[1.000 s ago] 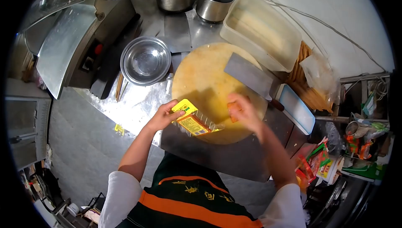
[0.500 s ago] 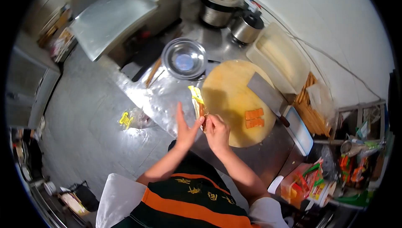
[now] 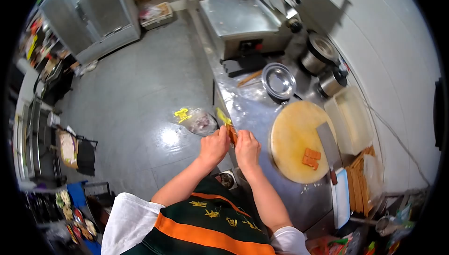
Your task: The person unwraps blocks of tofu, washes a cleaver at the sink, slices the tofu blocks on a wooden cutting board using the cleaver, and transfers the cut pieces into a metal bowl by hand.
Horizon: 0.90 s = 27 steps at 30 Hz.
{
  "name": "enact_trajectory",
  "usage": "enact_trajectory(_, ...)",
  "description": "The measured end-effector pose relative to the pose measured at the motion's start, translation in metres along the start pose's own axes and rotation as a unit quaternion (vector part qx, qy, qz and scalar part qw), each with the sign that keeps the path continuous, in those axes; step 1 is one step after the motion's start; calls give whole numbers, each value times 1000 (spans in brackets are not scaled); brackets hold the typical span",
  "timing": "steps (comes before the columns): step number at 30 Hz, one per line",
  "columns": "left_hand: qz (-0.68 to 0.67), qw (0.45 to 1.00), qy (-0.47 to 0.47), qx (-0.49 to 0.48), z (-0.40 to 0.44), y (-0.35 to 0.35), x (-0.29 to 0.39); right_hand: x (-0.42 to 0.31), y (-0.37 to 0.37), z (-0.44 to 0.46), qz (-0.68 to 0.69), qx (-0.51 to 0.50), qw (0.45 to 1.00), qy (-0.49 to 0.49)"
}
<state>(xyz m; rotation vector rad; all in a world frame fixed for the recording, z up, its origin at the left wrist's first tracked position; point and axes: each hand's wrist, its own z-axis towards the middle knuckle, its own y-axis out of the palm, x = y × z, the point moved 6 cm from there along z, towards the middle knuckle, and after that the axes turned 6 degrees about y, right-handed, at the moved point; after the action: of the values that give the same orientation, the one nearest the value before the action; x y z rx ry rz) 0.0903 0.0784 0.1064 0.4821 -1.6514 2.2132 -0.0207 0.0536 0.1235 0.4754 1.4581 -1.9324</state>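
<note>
A reddish-brown sausage [image 3: 232,134] with a partly peeled wrapper is held between my two hands, in front of my apron. The wrapper's yellow end [image 3: 223,116] sticks out beyond my fingers. My left hand [image 3: 215,148] is closed on the sausage from the left. On the other side, my right hand [image 3: 247,149] grips it with curled fingers, which hide part of it. To the right, a round cutting board [image 3: 293,135] bears orange-brown cut pieces [image 3: 311,158] and a cleaver [image 3: 328,145].
A metal bowl [image 3: 278,81] stands behind the board. Beyond it is a steel griddle [image 3: 243,16], with pots [image 3: 321,51] by the wall. A plastic tub [image 3: 350,120] sits right of the board. On the floor lies a clear bag [image 3: 201,122] with a yellow clip.
My left hand, earlier with fingers spread, has closed on the sausage. The view has turned left, so the counter appears farther right and more floor shows.
</note>
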Motion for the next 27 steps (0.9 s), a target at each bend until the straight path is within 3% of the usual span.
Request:
enact_trajectory(8,3,995,-77,59,-26,-25,-57,1,41,12,58,-98,993,19)
enact_trajectory(11,4,995,-23,102,-21,-50,-61,-5,56,22,98,-139,985,29)
enact_trajectory(13,-226,963,-125,82,-20,-60,-77,-10,74,28,131,-179,975,10)
enact_trajectory(14,-223,962,-129,89,-19,-62,-83,-18,77,30,133,-184,974,3)
enact_trajectory(16,-227,948,-142,172,-17,-71,-97,-29,98,24,321,-326,877,148)
enact_trajectory(17,-245,942,-171,151,-18,-73,-100,-40,103,23,323,-336,874,138)
enact_trajectory(19,-279,929,-174,171,-19,-83,-104,-64,122,13,394,-396,816,150)
enact_trajectory(21,-294,922,-205,144,-24,-83,-117,-72,137,10,392,-415,810,136)
enact_trajectory(23,-263,939,-163,149,-26,-83,-133,-85,154,15,356,-438,821,85)
enact_trajectory(25,-263,930,-145,214,-34,-99,-152,-103,172,21,303,-462,832,42)
enact_trajectory(27,-235,930,-191,208,-51,-119,-172,-138,189,19,322,-464,825,-6)
